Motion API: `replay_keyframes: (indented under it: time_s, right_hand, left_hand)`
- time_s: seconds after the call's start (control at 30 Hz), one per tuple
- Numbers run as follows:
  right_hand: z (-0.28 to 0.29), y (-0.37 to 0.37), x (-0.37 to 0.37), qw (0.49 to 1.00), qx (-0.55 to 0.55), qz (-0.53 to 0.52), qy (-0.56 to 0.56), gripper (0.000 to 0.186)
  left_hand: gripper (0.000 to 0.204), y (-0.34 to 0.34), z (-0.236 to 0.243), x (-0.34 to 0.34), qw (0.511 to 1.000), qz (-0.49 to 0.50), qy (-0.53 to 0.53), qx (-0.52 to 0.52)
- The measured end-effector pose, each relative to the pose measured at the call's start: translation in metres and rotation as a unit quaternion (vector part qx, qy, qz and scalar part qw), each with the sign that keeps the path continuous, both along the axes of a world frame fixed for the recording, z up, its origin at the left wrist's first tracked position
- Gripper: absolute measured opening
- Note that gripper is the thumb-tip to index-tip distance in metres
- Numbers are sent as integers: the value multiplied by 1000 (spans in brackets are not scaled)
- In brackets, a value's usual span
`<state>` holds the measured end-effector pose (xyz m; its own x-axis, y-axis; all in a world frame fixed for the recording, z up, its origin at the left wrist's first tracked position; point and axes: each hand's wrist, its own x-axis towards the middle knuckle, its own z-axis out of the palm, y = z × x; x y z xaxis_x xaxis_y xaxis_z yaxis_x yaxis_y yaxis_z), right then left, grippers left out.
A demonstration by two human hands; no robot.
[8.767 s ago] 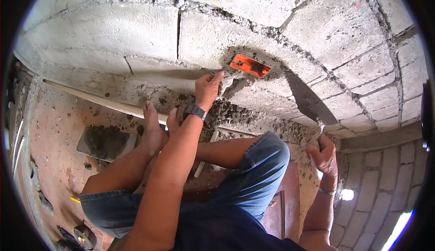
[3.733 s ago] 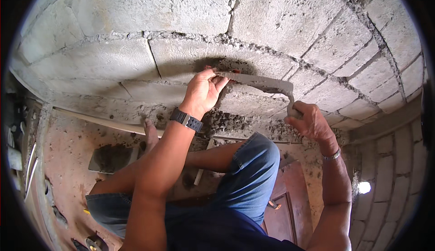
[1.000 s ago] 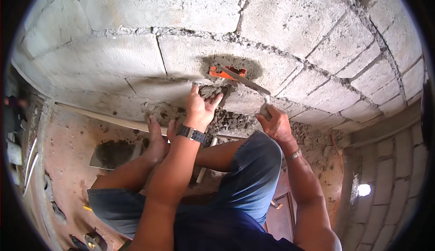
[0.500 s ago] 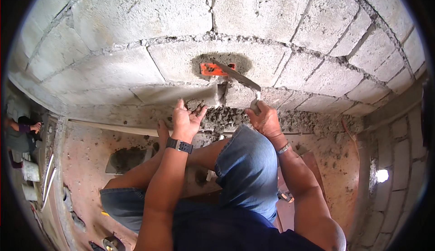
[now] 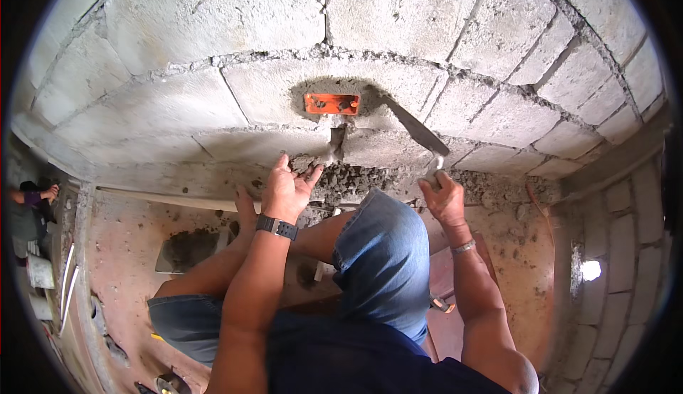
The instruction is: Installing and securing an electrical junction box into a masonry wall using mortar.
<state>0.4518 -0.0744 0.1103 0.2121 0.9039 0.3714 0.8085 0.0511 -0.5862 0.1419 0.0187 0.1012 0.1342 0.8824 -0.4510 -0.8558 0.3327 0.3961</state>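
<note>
My right hand (image 5: 444,196) grips the handle of a pointing trowel (image 5: 418,129). The blade slants up and left, its tip against the wet mortar at the right side of an orange electrical box (image 5: 331,103). This box is set in the block wall with a dark ring of mortar (image 5: 306,109) around it. Below and left of it my left hand (image 5: 286,191) is cupped palm up, fingers spread around a lump of mortar (image 5: 306,164). A narrow vertical slot (image 5: 337,141) runs down the wall beneath the box.
Crumbled mortar (image 5: 370,180) lies along the wall's foot. A board with mortar (image 5: 188,252) rests on the floor by my bare foot (image 5: 246,209). White pipes (image 5: 69,287), a bucket (image 5: 40,272) and another person's hand (image 5: 50,193) show at far left.
The trowel has swung right, off the front of the orange box to the mortar beside it. My right hand has moved right with it; the left hand keeps almost the same place.
</note>
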Motion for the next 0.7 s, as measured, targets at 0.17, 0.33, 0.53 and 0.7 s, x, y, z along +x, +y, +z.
replay_keyframes:
  time_s: [0.17,0.33,0.53,0.7]
  right_hand:
    - [51,-19,47,988,-25,43,-145,27]
    - [120,-7,57,952,-93,61,-287,27]
    - [184,25,31,918,-166,87,-350,24]
    - [216,52,1,892,-221,108,-380,21]
  left_hand:
    - [36,2,-7,16,998,-34,42,-24]
    - [27,11,-29,47,997,-74,7,-11]
    - [26,29,-35,85,988,-132,-11,75]
    - [24,44,-4,113,993,-74,-85,-26]
